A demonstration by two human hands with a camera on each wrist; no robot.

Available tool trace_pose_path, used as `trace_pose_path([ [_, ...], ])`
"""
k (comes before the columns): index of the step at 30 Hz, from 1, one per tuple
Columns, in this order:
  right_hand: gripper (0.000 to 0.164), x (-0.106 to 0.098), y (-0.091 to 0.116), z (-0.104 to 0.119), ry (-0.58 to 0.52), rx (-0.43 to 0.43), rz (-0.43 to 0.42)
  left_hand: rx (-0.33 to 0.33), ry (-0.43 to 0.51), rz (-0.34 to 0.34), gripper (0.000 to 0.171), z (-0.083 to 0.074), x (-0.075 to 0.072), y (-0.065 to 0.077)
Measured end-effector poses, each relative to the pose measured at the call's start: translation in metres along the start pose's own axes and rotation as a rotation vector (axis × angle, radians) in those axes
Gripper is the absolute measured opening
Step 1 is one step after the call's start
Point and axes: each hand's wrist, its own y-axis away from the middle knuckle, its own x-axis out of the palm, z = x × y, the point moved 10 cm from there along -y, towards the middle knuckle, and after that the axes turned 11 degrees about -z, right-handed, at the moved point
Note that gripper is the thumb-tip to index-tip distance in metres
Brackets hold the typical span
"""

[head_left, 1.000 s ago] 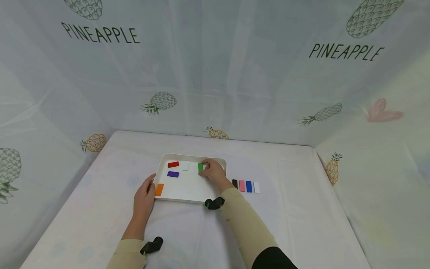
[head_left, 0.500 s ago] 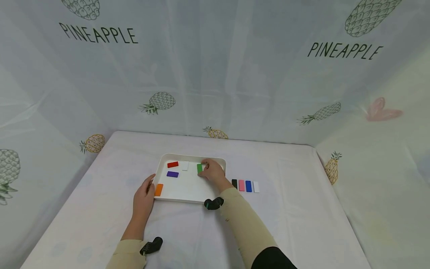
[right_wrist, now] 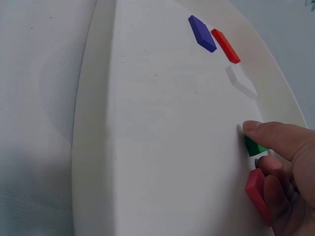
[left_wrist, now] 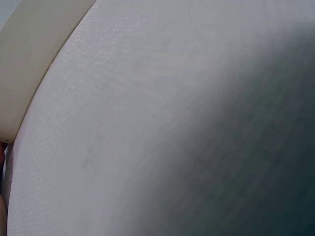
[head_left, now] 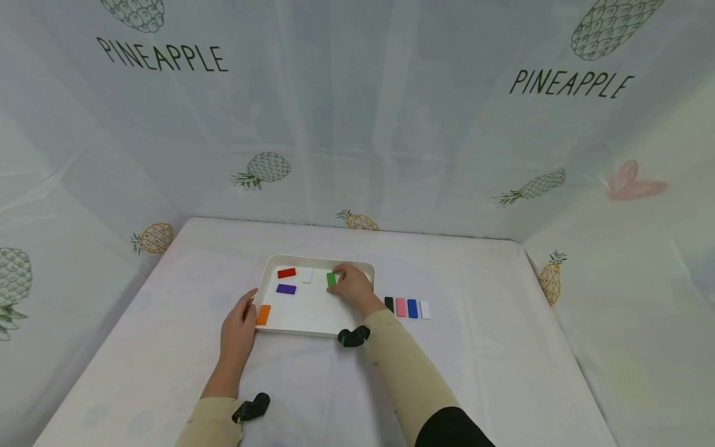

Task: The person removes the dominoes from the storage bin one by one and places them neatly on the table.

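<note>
One green block [head_left: 331, 280] in tray [head_left: 310, 313], by far edge, toward right corner. Right hand [head_left: 355, 287] pinches it, thumb at near end. Left hand [head_left: 238, 326] at tray's left edge; gripping or just pressing, can't tell. Block probably light, stiff, slightly slippery; best held by opposite ends.

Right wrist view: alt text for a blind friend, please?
A right hand pinches a green block inside a white tray, with a pinkish block near the hand. Farther away lie a purple block, a red block and a white block.
</note>
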Motion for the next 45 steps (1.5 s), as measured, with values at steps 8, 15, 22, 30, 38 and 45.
trace_pose_path([
  [8, 0.047, 0.000, 0.003, -0.003, -0.138, 0.001, 0.068, -0.009, -0.003, 0.010, 0.044, 0.000, 0.002, 0.000],
  [15, 0.043, 0.002, 0.008, -0.003, -0.192, -0.024, 0.138, -0.022, 0.000, 0.019, 0.044, 0.001, 0.002, 0.000],
  [22, 0.041, 0.006, 0.014, 0.000, -0.179, -0.058, 0.176, -0.019, 0.004, 0.010, 0.044, -0.001, -0.001, 0.000],
  [30, 0.038, 0.006, 0.023, 0.004, -0.168, -0.109, 0.196, -0.011, 0.014, 0.004, 0.044, -0.005, -0.002, 0.003],
  [38, 0.041, 0.006, 0.029, 0.004, -0.159, -0.122, 0.200, -0.016, 0.003, 0.006, 0.044, -0.004, -0.003, 0.002],
  [45, 0.045, -0.010, 0.039, 0.008, -0.287, -0.125, 0.187, -0.014, 0.006, 0.013, 0.044, -0.003, -0.002, 0.003],
])
